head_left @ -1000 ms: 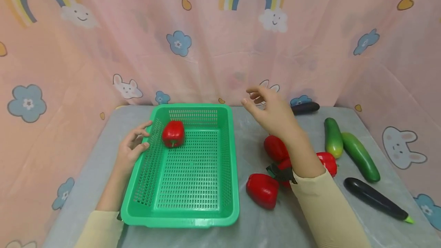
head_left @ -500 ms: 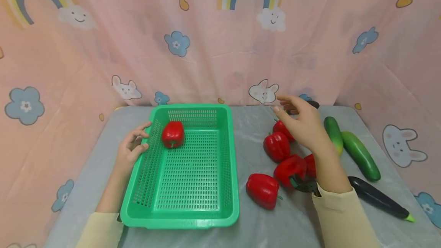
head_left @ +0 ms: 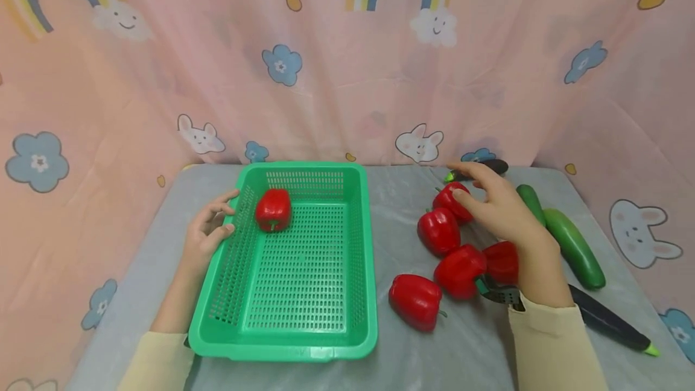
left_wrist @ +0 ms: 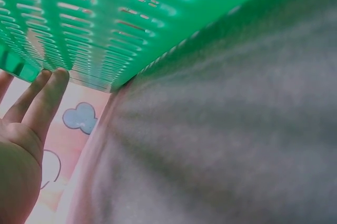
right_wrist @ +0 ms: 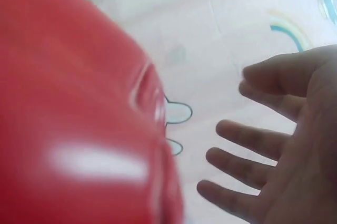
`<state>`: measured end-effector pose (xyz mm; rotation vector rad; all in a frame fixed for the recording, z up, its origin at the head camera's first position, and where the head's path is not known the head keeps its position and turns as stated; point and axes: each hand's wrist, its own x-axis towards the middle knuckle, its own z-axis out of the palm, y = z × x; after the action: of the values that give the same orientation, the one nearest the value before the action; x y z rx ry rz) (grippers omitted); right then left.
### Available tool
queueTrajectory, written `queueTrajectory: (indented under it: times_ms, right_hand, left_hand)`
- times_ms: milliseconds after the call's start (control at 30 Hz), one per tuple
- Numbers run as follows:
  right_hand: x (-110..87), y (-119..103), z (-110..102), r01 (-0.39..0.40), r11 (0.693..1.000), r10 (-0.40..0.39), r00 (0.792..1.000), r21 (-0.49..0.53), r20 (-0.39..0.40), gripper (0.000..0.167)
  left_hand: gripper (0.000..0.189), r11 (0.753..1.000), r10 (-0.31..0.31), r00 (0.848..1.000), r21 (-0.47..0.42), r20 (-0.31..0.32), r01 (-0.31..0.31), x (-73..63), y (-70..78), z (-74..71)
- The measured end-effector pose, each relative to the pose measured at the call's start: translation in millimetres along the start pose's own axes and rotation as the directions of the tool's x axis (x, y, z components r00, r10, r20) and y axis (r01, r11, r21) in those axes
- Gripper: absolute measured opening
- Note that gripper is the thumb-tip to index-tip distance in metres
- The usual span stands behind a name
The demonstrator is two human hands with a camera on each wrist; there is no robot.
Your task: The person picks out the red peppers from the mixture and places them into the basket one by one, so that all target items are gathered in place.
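A green plastic basket (head_left: 304, 352) stands left of centre, with one red bell pepper (head_left: 273, 210) lying in its far left corner. My left hand (head_left: 209, 231) rests its fingertips against the basket's left side, the fingers loosely bent; in the left wrist view the fingertips touch the perforated wall (left_wrist: 89, 29). My right hand (head_left: 502, 210) hovers over the pepper group, thumb and fingers apart with nothing between them. Nearest to it is the farthest loose bell pepper (head_left: 452, 203), beside its thumb. In the right wrist view the fingers spread, while a bell pepper (right_wrist: 79, 103) fills the left side.
Several more red bell peppers (head_left: 415, 301) lie between basket and right forearm. Farther right are two green cucumber-like vegetables (head_left: 575, 249) and a dark eggplant (head_left: 608, 318), partly behind the arm. Another eggplant (head_left: 491, 166) lies at the table's back edge, against the pink curtain (head_left: 336, 89).
My right hand has moved right and lower, from beside the basket to over the far bell peppers. The left hand and basket have stayed in place.
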<state>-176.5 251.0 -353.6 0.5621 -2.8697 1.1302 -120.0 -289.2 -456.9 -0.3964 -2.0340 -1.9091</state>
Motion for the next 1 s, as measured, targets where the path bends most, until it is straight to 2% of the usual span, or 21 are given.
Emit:
queueTrajectory:
  times_ms: [300, 500, 767, 1000]
  right_hand:
    - [-3.8, 18.7, -5.3, -0.095, 0.995, 0.095, 0.991, -0.003, 0.09, 0.058]
    - [-5.1, 29.1, -10.0, -0.138, 0.988, 0.128, 0.982, 0.062, 0.142, 0.07]
    - [-2.8, 49.5, -1.5, -0.044, 0.992, 0.025, 0.986, 0.116, 0.162, 0.075]
    - [0.4, 53.9, 6.0, -0.087, 0.993, 0.071, 0.979, 0.08, 0.189, 0.076]
  left_hand:
    - [0.021, 1.0, 0.024, 0.999, -0.019, 0.022, -0.023, 2.1, 1.6, -0.2]
    - [0.021, 1.0, 0.015, 1.0, -0.008, 0.018, -0.015, 0.2, 4.6, -2.2]
    - [0.019, 1.0, -0.018, 1.0, 0.017, 0.007, 0.018, -2.2, 6.2, -0.2]
    - [0.02, 1.0, -0.005, 1.0, 0.008, 0.011, 0.005, -2.1, 5.0, -0.1]
